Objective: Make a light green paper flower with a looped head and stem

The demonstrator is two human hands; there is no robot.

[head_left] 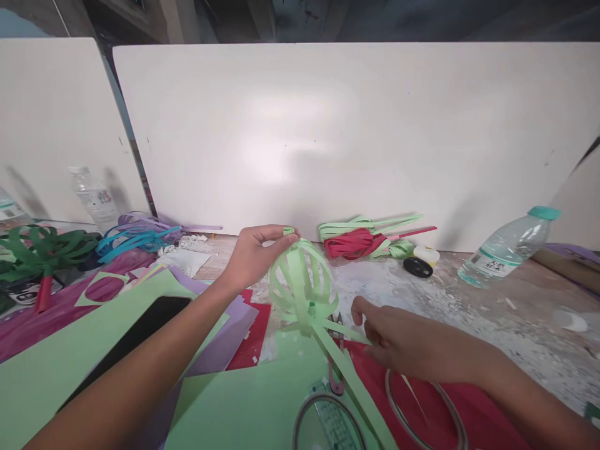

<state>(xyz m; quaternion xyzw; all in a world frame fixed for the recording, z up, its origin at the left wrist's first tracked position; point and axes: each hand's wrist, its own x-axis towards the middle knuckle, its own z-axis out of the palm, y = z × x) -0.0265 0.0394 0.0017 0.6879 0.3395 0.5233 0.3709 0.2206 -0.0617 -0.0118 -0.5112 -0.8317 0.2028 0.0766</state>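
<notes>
A light green paper-strip lantern (307, 281) stands in the middle, its curved strips forming a round cage. My left hand (255, 253) pinches the gathered strips at its top. Loose green strips spread from its lower end. One paper strip (349, 332) runs right to my right hand (398, 340), whose fingers are curled around its end; the exact grip is partly hidden. Behind the strips lies a pair of scissors (336, 378), partly covered. A clear ruler (334, 417) rests on green paper (234, 406) below.
Red paper (375, 387) and metal rings (434, 412) lie at front right. A black phone (135, 340) rests on green sheets at left. Red and green strip bundles (354, 244), a tape roll (418, 267) and a tilted bottle (509, 250) stand near the white board (375, 125).
</notes>
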